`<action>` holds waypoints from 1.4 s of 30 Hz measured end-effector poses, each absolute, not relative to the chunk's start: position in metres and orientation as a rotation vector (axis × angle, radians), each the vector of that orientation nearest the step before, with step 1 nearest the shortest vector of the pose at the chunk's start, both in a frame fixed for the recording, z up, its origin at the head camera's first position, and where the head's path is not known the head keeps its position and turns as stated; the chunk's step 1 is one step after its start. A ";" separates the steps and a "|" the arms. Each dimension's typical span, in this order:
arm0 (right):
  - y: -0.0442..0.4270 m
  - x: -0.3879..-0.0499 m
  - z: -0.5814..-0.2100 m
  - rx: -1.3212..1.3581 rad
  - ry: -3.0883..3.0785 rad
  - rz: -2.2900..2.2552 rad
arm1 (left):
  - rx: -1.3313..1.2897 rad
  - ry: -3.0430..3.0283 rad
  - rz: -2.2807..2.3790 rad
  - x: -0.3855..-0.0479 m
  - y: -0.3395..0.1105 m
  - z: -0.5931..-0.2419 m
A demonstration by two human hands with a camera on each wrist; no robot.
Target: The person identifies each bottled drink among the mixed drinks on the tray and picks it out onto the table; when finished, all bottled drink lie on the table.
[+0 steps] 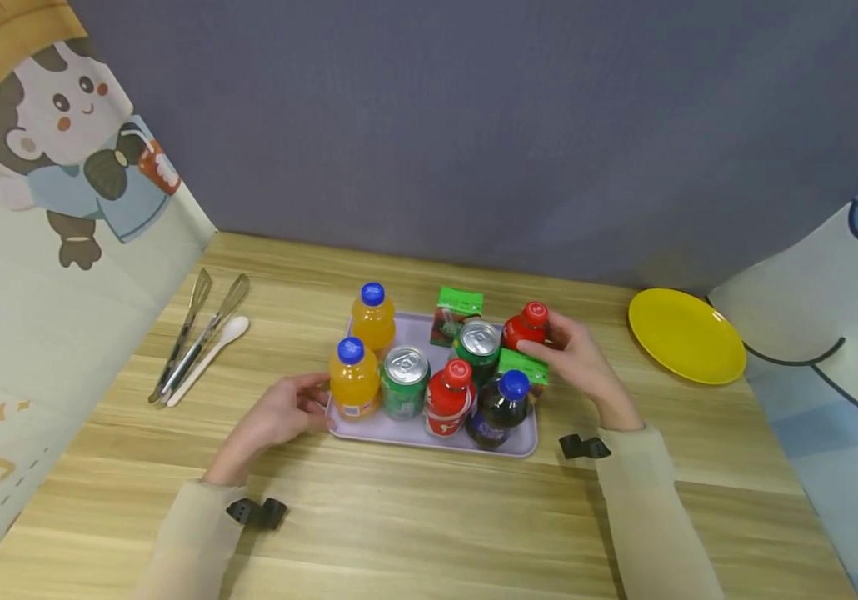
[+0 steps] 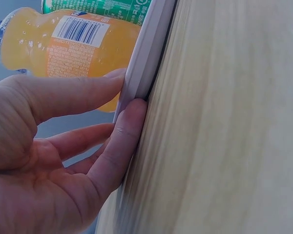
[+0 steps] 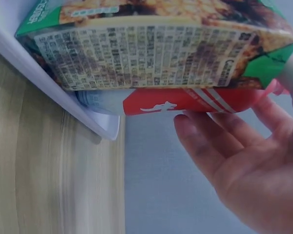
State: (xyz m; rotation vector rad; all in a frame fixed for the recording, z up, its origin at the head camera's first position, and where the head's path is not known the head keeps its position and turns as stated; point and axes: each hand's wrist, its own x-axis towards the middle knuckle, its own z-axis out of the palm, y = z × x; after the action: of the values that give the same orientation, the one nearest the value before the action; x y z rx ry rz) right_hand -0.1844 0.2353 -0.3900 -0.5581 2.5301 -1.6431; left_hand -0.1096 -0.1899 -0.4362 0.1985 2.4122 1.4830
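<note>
My left hand (image 1: 286, 410) pinches the left end of a pale lilac tray (image 1: 391, 430); in the left wrist view the thumb lies on the rim and a finger reaches under it. Beside it stands an orange juice bottle (image 1: 354, 383) with a blue cap. At the tray's back right corner, my right hand (image 1: 582, 358) holds a red bottle (image 1: 522, 335) near its top. In the right wrist view its fingers lie along the red bottle (image 3: 185, 101), while a drink carton (image 3: 146, 53) hides the thumb. That bottle's base appears to be on the tray.
Also on the tray are another orange juice bottle (image 1: 373, 321), green cans (image 1: 405, 383), a second red bottle (image 1: 450, 400), a dark blue-capped bottle (image 1: 499, 412) and another carton (image 1: 453, 321). Metal utensils (image 1: 200, 337) and a pale spoon (image 1: 212, 354) lie left. A yellow plate (image 1: 687, 337) is right.
</note>
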 end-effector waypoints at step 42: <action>0.235 -0.154 -0.341 -0.413 2.904 -1.897 | 0.169 2.440 1.378 -0.111 -0.188 -0.436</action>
State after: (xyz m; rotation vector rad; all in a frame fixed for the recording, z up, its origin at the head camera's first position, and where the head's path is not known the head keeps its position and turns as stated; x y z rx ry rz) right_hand -0.1542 0.2350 -0.3409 -0.4129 2.9042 -1.8966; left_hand -0.1106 -0.1878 -0.4364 0.1686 2.4404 1.3784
